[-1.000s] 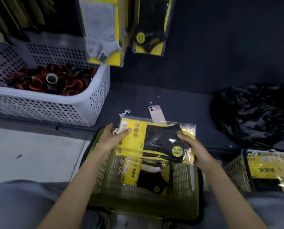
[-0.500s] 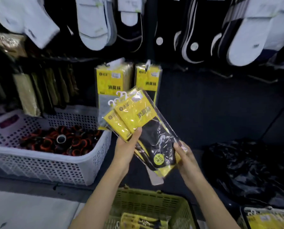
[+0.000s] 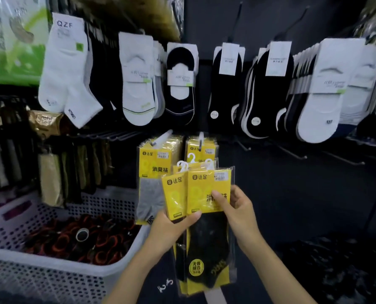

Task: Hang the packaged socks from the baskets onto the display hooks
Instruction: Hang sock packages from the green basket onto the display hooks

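White basket (image 3: 51,281) far left, its rim just beside left hand (image 3: 169,229). Hung yellow packs (image 3: 154,172) on hooks behind. Left hand grip pinches sock packs (image 3: 206,244) at lower-left card edge. Right hand (image 3: 239,211) grip pinches front pack's right edge. Packs upright, fanned; white hangers on top; clear sleeves, yellow cards, black socks. Bare display hooks (image 3: 290,151) and dark panel at right: open room.

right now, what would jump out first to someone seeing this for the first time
The fan of yellow sock packs at centre catches the eye first, gripped by the left hand and right hand. Just behind them, hanging yellow packs sit on hooks below a row of white and black socks across the wall. A white basket of red-and-black items stands lower left.
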`<state>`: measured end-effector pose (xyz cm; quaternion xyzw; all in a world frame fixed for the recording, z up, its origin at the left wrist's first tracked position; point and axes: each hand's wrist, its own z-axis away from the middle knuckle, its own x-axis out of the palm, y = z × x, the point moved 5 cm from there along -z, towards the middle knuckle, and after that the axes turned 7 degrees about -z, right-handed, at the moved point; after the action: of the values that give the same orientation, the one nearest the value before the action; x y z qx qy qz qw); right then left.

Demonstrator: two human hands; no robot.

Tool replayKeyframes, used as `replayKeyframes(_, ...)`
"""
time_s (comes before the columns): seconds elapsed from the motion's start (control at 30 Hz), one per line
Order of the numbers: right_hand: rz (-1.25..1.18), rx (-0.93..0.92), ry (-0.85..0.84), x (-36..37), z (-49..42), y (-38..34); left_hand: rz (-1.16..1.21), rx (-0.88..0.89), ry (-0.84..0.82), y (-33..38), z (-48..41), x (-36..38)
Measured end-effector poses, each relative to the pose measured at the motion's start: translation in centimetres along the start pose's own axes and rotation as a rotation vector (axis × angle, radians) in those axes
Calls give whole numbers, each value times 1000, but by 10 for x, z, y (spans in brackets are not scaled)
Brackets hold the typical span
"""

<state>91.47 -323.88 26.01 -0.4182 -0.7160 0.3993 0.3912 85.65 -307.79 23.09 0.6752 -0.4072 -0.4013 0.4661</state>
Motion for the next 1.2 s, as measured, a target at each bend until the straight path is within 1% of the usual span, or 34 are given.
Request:
replayKeyframes(0.1,-44,63,20,1,-8,8,-85,32,-28,4,-8,-10)
replayKeyframes(0.17,-68,98,37,0,-15,12,-94,59,-32,6,-14,-19)
replayKeyframes(0.43,-6,68,114,-3,-54,0,-28,123,236,19,-40,-75)
replayKeyframes(0.6,77,80,87,5,-76,9,-71,147,310,24,-47,-95)
replayKeyframes(0.67,130,85,102,8,-83,18,-61,151,326,24,-48,-99)
replayKeyframes(0.83,133,120,204,12,-106,39,-52,148,317,24,-47,-99)
replayKeyframes(0.93,83,265,275,7,-119,53,-41,123,310,22,-47,-98)
replayKeyframes(1.0,30,315,320,1,-125,59,-25,103,306,20,-48,-97)
replayKeyframes(1.07,9,315,380,-8,-128,62,-17,90,297,20,-47,-95)
replayKeyframes(1.17,79,311,495,-25,-121,63,-1,91,280,20,-45,-93)
replayKeyframes(1.2,85,305,511,-27,-116,61,5,95,278,21,-45,-93)
